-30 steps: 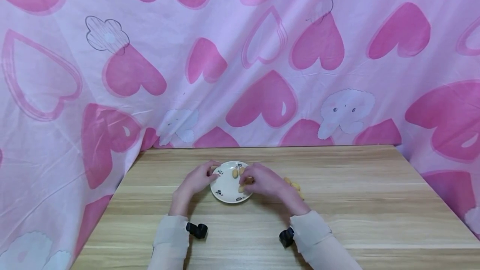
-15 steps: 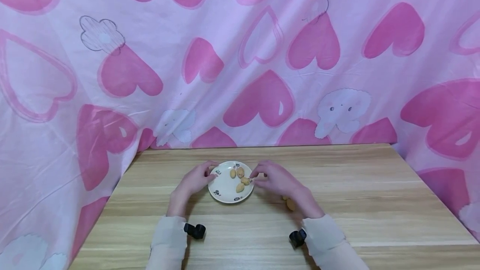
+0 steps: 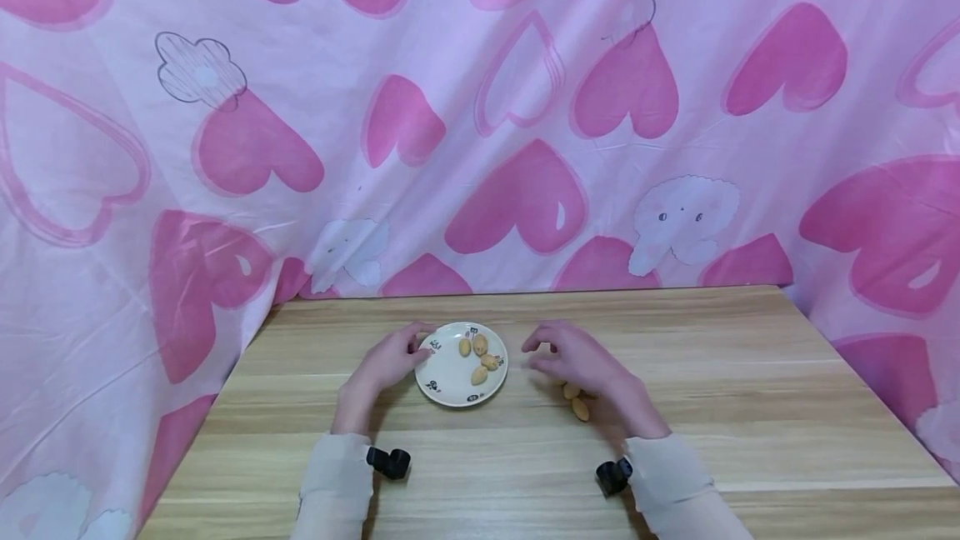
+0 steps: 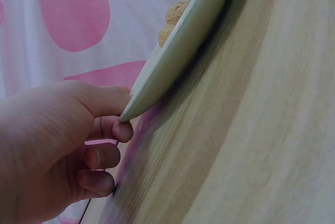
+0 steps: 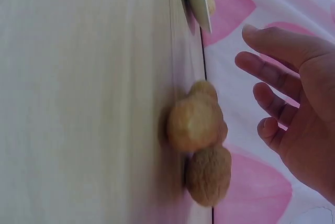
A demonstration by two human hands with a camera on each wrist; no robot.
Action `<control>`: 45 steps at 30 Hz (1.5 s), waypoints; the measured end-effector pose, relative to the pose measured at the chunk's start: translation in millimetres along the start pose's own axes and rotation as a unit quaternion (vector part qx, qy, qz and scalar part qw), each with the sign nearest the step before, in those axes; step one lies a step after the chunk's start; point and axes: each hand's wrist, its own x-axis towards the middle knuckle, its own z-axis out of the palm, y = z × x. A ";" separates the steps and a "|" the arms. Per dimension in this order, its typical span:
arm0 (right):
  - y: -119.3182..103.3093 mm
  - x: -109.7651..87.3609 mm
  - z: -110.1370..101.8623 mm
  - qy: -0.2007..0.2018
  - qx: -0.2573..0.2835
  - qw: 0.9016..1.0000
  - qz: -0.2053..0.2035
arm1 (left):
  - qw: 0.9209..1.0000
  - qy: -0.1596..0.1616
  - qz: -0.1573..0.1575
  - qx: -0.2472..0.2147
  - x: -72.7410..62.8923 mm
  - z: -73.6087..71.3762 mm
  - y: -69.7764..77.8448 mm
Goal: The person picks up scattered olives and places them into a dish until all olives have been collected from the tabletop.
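Note:
A white plate (image 3: pixel 448 372) with small dark prints round its rim sits on the table and bears several tan nuts (image 3: pixel 479 375), grouped toward its right side. At the plate's left edge, my left hand (image 3: pixel 388 359) pinches the rim, thumb on top and forefinger below, as the left wrist view shows. My right hand (image 3: pixel 576 357) hovers just right of the plate with loosely bent fingers and holds nothing. Under its wrist, a few more nuts (image 3: pixel 580 409) lie on the wood, partly hidden by the hand; one in the right wrist view is a brown wrinkled nut (image 5: pixel 209 177).
The wooden table (image 3: pixel 712 407) reaches back to a pink cloth (image 3: pixel 517 123) with hearts, hung behind and at both sides. A black camera (image 3: pixel 388 462) is worn at the left wrist and another black camera (image 3: pixel 613 477) at the right.
My right hand has let go of a nut on the plate and drawn back to the right, off the plate. The left hand keeps its hold on the rim.

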 end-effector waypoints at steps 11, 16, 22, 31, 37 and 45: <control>16.1 -8.9 -12.4 -0.005 -0.003 1.000 -0.007 | 1.000 0.001 -0.002 0.001 -0.9 -0.1 0.3; 24.9 -11.4 -14.7 -0.009 -0.008 1.000 0.006 | 1.000 0.000 -0.002 -0.002 -0.4 -0.2 1.3; 33.7 -15.4 -17.7 -0.008 -0.006 1.000 0.012 | 1.000 -0.003 -0.006 -0.007 0.2 -0.4 1.8; 45.6 -19.4 -23.1 -0.017 0.003 1.000 0.011 | 1.000 -0.005 -0.007 -0.010 0.5 -1.3 1.1; 50.3 -20.5 -25.8 -0.028 -0.007 1.000 0.012 | 1.000 -0.006 -0.010 -0.012 -0.3 -1.4 0.3; 51.5 -20.0 -26.9 -0.057 -0.017 0.998 0.017 | 1.000 -0.006 -0.007 -0.010 -1.3 -0.7 1.7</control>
